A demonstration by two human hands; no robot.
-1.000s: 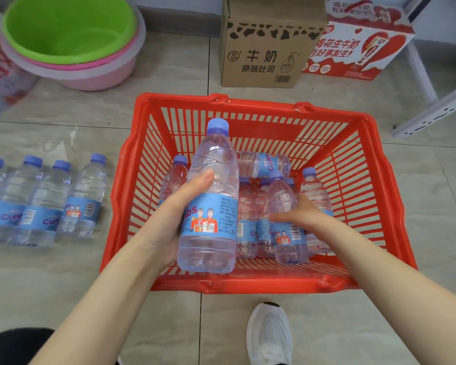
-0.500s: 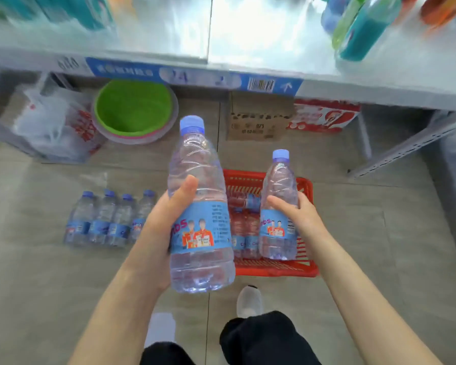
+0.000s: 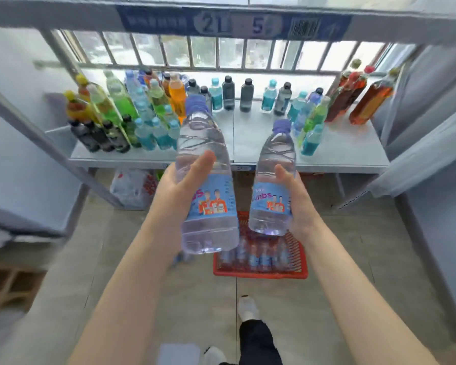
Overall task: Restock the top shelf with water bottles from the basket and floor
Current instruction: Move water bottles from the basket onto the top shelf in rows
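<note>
Your left hand (image 3: 178, 192) wraps one water bottle (image 3: 203, 138), right hand (image 3: 299, 206) clasps the second bottle (image 3: 275, 156); both upright, caps aimed at the top shelf (image 3: 63, 15) overhead, its deck, I think, out of sight.

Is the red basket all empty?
No, several water bottles with blue labels sit inside the red basket.

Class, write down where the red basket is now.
In the head view, the red basket sits on the floor at centre, partly hidden behind the water bottle in the right hand, in front of the drinks shelf and beyond the white shoe.
</note>
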